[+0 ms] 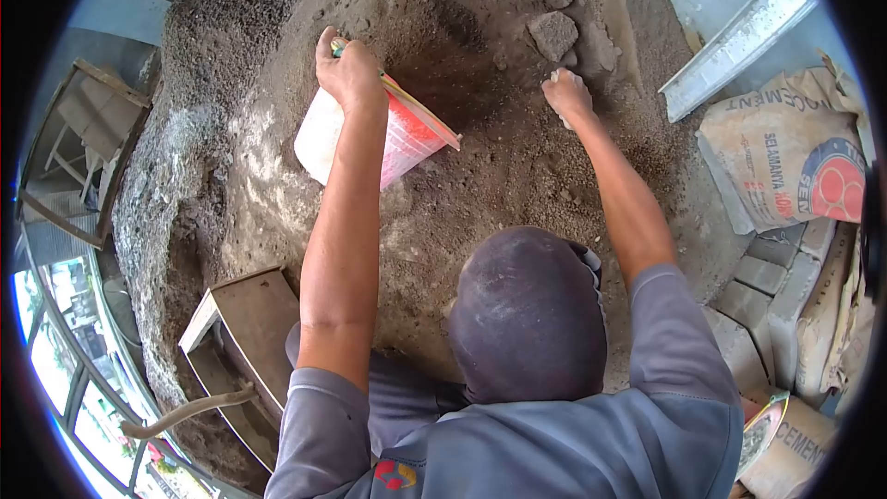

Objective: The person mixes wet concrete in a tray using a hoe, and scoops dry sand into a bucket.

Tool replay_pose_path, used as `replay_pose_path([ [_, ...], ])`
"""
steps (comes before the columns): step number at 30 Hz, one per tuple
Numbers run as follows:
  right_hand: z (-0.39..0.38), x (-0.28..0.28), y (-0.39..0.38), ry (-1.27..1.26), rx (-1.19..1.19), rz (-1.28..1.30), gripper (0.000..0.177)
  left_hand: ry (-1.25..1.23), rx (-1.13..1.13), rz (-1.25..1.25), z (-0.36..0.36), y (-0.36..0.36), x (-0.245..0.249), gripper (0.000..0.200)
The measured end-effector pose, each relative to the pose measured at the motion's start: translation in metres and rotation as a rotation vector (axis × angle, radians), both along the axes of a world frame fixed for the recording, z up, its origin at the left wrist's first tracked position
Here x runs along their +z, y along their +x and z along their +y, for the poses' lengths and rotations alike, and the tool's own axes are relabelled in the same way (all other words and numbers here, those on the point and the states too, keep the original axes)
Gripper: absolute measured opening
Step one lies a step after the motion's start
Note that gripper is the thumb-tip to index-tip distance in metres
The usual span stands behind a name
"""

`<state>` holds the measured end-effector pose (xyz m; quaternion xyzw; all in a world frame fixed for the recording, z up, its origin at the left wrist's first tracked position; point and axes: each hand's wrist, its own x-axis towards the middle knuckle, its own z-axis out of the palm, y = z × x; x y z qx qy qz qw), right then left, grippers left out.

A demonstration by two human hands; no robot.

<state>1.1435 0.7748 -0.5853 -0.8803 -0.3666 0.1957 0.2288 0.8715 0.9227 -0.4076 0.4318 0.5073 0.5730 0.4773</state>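
A white and red plastic bucket (407, 143) lies tilted over a mound of dark sand (480, 194), its mouth facing the upper right. My left hand (353, 76) is closed on its rim at the upper end. The arm partly covers the bucket, and its inside is hidden. My right hand (567, 100) is closed low over the sand, just below several grey rocks (554, 35). Whatever its curled fingers hold, if anything, cannot be made out. A dark scooped hollow in the sand lies between the two hands.
Cement bags (785, 157) and stacked paving blocks (748, 310) stand on the right, below a pale metal beam (739, 42). At lower left are a wooden box (263, 323) and a curved wooden handle (189, 409). A dark cap (527, 319) blocks the lower middle.
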Motion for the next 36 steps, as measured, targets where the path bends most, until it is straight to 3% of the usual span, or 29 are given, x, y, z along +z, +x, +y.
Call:
replay_pose_path([
  [9,0.028,0.020,-0.114,-0.011,0.311,0.009,0.025,-0.003,0.035,0.107,-0.002,0.013,0.005,0.055],
  [13,0.016,0.067,-0.137,0.101,0.776,-0.058,0.019,0.077,0.017,0.075,0.021,-0.002,-0.016,0.053],
  [14,0.011,0.070,-0.138,0.195,0.789,-0.123,0.019,0.090,0.004,0.046,0.028,-0.012,-0.022,0.052],
  [17,0.007,0.087,-0.095,0.224,0.469,-0.186,0.021,0.026,0.032,0.020,0.022,-0.041,-0.015,0.050],
  [19,0.005,0.081,-0.034,0.046,0.177,-0.070,0.028,-0.021,0.031,0.006,0.017,-0.056,-0.008,0.051],
  [20,0.000,0.076,-0.005,0.041,0.094,-0.230,0.032,0.029,0.029,0.047,0.021,-0.059,-0.018,0.052],
  [21,0.002,0.074,0.021,-0.043,-0.048,-0.145,0.031,0.023,0.064,0.057,0.022,-0.056,-0.021,0.051],
  [22,0.006,0.034,0.056,-0.078,-0.099,-0.394,0.033,0.012,0.096,0.070,0.018,-0.048,-0.018,0.049],
  [24,0.026,0.019,0.050,-0.116,-0.024,-0.234,0.034,-0.009,0.109,-0.012,0.009,-0.030,-0.004,0.048],
  [27,0.038,-0.001,0.019,-0.123,-0.006,-0.052,0.035,-0.018,0.104,0.094,0.010,-0.029,-0.003,0.050],
  [29,0.033,0.011,-0.010,-0.098,0.042,0.012,0.033,-0.008,0.083,0.029,0.028,-0.038,-0.023,0.051],
  [33,0.021,0.023,-0.082,-0.051,0.258,-0.021,0.028,-0.007,0.044,0.047,0.028,-0.022,-0.017,0.051],
  [34,0.019,0.030,-0.096,-0.038,0.345,-0.020,0.028,0.010,0.058,0.149,0.019,-0.015,-0.007,0.052],
  [36,0.007,0.058,-0.119,0.042,0.539,-0.015,0.025,-0.013,0.015,0.065,0.029,-0.016,-0.015,0.053],
])
